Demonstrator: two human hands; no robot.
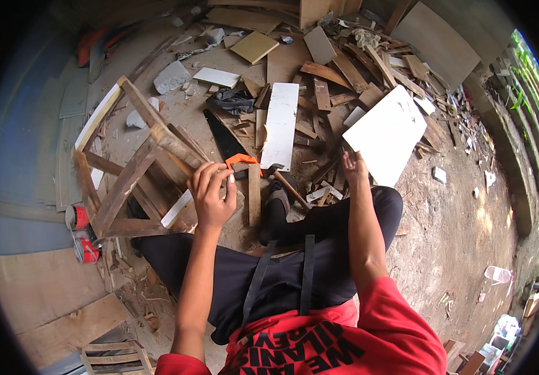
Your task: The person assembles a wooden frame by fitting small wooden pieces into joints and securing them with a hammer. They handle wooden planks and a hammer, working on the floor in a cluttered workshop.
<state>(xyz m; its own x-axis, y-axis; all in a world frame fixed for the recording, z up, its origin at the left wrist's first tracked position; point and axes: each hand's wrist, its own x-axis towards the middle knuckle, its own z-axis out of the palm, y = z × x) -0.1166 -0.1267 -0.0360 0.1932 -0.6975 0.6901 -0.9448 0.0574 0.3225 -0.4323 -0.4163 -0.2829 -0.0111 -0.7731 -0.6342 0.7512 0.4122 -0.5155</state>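
Observation:
My right hand [354,169] grips the lower left edge of a white board [388,134], which is tilted up off the floor. My left hand [212,194] is raised with its fingers loosely bent and apart, and I see nothing in it. Close beside that hand, to its left, stands a wooden frame [133,187] of nailed brown slats. Just beyond the fingers lies a handsaw with an orange handle [237,160] and a black blade. A hammer [289,185] rests on the floor between my hands, near a narrow wooden strip [254,195].
A long white panel [280,125] lies ahead of me among scrap wood pieces [344,69]. Concrete chunks [171,77] and a black plastic bag [232,101] are farther off. Red cans [82,231] stand at the left. A clear bottle [498,274] lies at the right.

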